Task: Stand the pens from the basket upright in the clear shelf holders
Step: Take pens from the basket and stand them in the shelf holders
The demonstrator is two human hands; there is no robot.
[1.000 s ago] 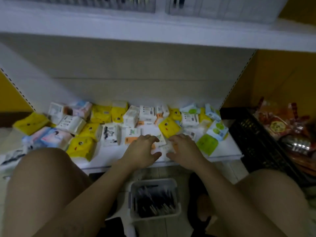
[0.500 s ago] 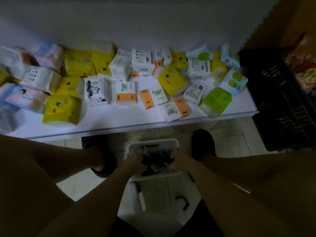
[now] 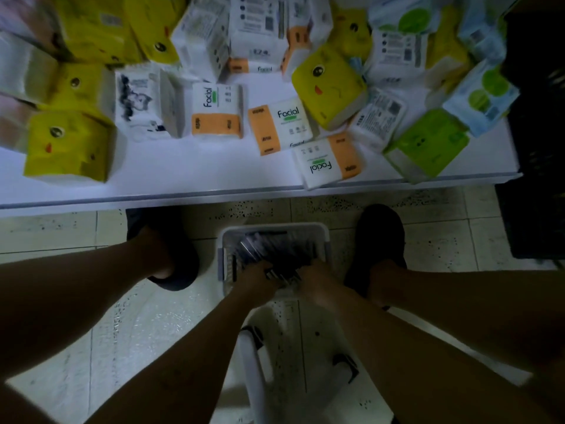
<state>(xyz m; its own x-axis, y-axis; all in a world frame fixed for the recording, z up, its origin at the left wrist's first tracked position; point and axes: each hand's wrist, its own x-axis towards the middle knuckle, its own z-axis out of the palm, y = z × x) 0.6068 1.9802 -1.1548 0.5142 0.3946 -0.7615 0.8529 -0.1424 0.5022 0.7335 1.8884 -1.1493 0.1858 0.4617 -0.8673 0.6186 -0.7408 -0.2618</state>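
The basket (image 3: 275, 228), pale and slotted, sits low between the person's feet, and the pens (image 3: 269, 244) lie in it as a dark jumbled heap; single pens are hard to pick out in the dim light. Both hands reach down into that heap from the near side. The left hand (image 3: 256, 276) is buried to the knuckles among the pens, its fingers bent downward and out of sight, so I cannot tell whether it grips any. The right hand (image 3: 315, 278) sits just beside it, its fingertips likewise hidden in the pile, and its hold cannot be told either. The hands and forearms cover the basket's near rim.

A dark shoe (image 3: 380, 228) stands to the right of the basket and another (image 3: 171, 231) to the left, partly behind a leg. Under the forearms a white plastic object (image 3: 253, 377) shows, its shape unclear and partly blocked.

Beyond the basket, a white shelf (image 3: 183, 175) carries scattered tissue packs (image 3: 281, 127), yellow, green and white with orange bands, some cut off at the top edge and blurred. A black crate (image 3: 535, 148) at the right is cropped by the frame. The tiled floor (image 3: 61, 231) is speckled.
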